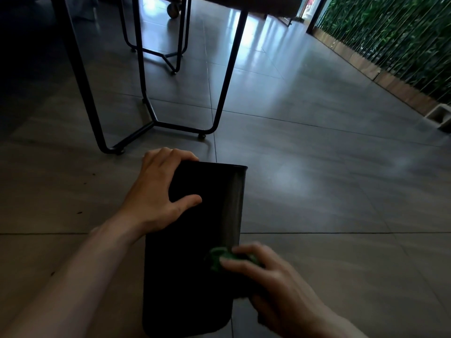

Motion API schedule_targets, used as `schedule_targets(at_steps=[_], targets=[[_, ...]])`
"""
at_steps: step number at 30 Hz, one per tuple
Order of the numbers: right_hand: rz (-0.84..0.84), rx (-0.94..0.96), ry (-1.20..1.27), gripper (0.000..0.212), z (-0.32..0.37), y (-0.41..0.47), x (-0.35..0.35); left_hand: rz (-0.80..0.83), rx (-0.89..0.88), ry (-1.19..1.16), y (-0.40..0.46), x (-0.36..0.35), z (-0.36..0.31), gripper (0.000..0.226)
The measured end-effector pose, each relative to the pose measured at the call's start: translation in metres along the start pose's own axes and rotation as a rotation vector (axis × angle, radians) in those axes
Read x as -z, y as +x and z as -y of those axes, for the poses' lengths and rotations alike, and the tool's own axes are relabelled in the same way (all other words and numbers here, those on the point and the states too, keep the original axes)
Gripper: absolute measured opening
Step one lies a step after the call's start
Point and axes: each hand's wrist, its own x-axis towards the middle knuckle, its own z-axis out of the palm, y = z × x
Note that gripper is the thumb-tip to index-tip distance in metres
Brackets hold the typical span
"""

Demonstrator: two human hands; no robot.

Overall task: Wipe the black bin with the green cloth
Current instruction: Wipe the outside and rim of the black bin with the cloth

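From the head camera, the black bin (195,240) lies tipped on the tiled floor (317,191). The left hand (158,191) grips its far end; the right hand (266,276) pinches the green cloth (219,258) against its side. Long, firm strokes along the side would serve best, I reckon. No writing shows.
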Motion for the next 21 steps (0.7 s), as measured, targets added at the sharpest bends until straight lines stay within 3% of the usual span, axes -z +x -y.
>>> schedule_targets(at_steps=[4,6,8,10,13,15,16,18,21], targets=[[-0.355,-0.147,0.193,0.072,0.006,0.055,0.023,0.020,-0.022,-0.008,-0.001,0.000,-0.004,0.061],[-0.516,-0.259,0.248,0.063,0.012,0.081,0.034,0.023,-0.024,-0.009,-0.002,0.001,-0.005,0.061],[-0.540,-0.291,0.279,0.051,0.016,0.095,0.044,0.020,-0.005,-0.022,-0.004,0.004,-0.002,0.061],[-0.425,-0.316,0.449,0.047,0.013,0.090,0.057,0.017,0.008,-0.021,-0.005,0.007,0.000,0.062],[-0.047,-0.444,0.855,0.043,0.010,0.073,0.079,0.028,-0.006,-0.001,-0.006,0.006,-0.001,0.063],[0.177,-0.498,0.900,0.042,0.011,0.065,0.081,0.032,-0.019,0.003,-0.005,0.005,-0.003,0.062],[0.187,-0.520,0.865,0.041,0.012,0.062,0.076,0.032,-0.022,0.004,-0.005,0.005,-0.003,0.062],[0.017,-0.580,0.827,0.042,0.016,0.063,0.064,0.029,-0.021,0.000,-0.005,0.006,-0.004,0.062],[-0.428,-0.663,0.803,0.036,0.019,0.068,0.051,0.019,-0.015,-0.011,-0.005,0.005,-0.004,0.062]])
